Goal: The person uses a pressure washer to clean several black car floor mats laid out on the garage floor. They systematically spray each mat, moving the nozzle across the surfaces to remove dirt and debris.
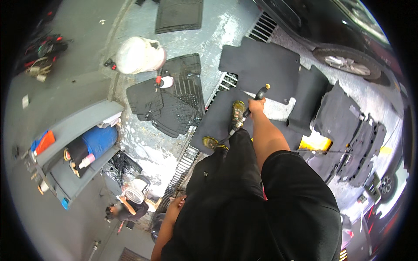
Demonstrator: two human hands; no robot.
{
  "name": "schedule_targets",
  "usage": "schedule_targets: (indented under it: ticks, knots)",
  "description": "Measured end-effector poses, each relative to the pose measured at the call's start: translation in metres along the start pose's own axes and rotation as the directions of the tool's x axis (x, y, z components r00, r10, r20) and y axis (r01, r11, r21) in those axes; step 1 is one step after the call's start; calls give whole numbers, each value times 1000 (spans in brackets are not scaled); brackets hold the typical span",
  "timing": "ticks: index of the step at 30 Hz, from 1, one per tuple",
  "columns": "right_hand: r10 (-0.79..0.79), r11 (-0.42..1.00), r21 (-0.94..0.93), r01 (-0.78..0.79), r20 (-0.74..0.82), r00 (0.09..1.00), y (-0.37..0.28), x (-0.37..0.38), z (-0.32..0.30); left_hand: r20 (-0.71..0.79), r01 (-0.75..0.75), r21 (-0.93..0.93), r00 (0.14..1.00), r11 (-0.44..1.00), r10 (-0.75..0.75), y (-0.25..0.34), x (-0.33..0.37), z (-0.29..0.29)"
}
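Note:
My right hand [257, 105] is closed around a black spray gun [261, 92] with a brass-coloured tip. The gun slants over my shoes, and its lower end runs down beside my leg. Beneath and beyond it, dark carpet car mats [261, 61] lie flat on the floor. One mat [213, 119] is under my shoes [237, 111]. Down at my left side hangs my left hand [176, 206], fingers curled by my trouser leg; what they hold, if anything, is hidden. Wet black rubber mats [174, 111] are spread left of the drain.
A white bucket [138, 55] and a small white bottle [166, 81] stand by the rubber mats. Left is a grey cart [78, 126]. Another person [130, 211] crouches by a white tub [141, 185]. A grated drain [183, 167] crosses the floor; a dark car [322, 30] stands upper right.

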State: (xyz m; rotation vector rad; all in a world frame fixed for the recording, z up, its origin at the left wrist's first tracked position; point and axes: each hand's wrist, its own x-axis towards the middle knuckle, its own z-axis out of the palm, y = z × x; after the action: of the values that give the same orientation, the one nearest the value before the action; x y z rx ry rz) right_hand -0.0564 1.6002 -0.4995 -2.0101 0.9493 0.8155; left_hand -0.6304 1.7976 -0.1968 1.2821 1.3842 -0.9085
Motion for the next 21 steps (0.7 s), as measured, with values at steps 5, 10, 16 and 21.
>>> schedule_targets:
  ticks: [5,10,16,21]
  knots:
    - [263,964,0,-265,128,956,24,70,0,-32,-201,163,978,966,208,85,-45,4]
    - [188,982,-23,-188,18,982,34,59,-30,-19,-220,124,974,968,224,177,-51,1]
    - [87,995,-47,-85,44,995,29,26,-56,52,-277,128,961,952,272,218,-47,4]
    - [-16,980,201,-4,99,995,51,22,-44,72,-298,228,954,927,289,234,-31,-23]
